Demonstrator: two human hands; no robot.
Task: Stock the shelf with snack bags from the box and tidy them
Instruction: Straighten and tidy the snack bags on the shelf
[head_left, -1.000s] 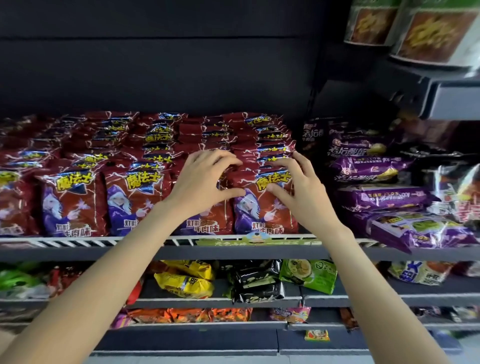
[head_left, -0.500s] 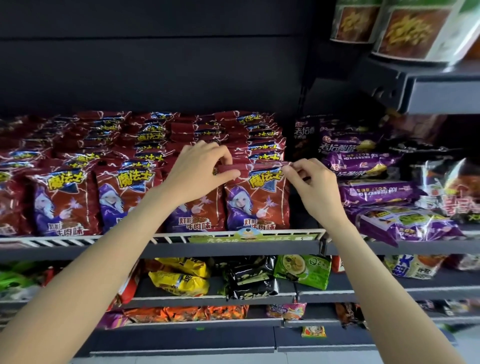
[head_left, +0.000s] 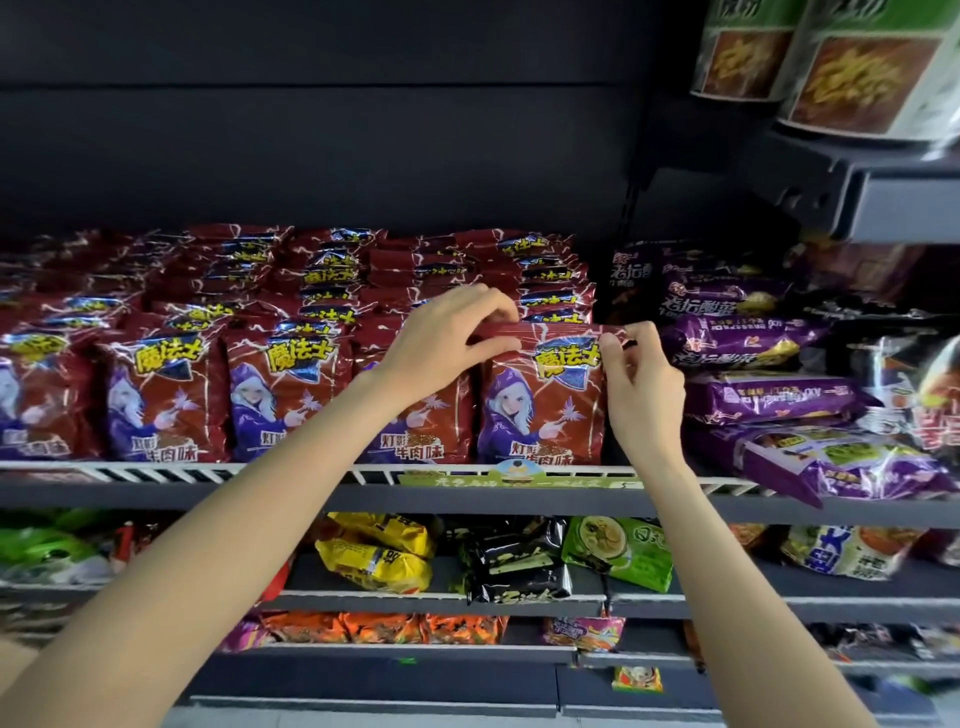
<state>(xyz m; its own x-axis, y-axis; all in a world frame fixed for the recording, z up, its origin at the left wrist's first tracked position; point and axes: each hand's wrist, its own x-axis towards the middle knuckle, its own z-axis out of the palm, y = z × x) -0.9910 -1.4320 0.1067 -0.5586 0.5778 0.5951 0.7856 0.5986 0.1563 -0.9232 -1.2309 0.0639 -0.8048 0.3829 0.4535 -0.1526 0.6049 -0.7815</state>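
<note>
Both hands are raised to the front row of the shelf (head_left: 363, 491). The left hand (head_left: 447, 343) pinches the top seam of a red snack bag (head_left: 545, 405) at its left corner, thumb beneath and fingers curled over; the right hand (head_left: 641, 379) pinches the same seam at the right corner. The bag stands upright at the shelf's front edge, behind the white wire rail (head_left: 156, 472) and a green price tag (head_left: 519, 475). More red bags (head_left: 280, 395) of the same kind stand close beside it on the left and in rows behind. Just to the right, purple packets (head_left: 769, 397) lie stacked flat and crowd the right hand. Yellow packets (head_left: 374, 564), black packets (head_left: 514, 569) and a green packet (head_left: 618, 553) sit on the lower shelf.
</note>
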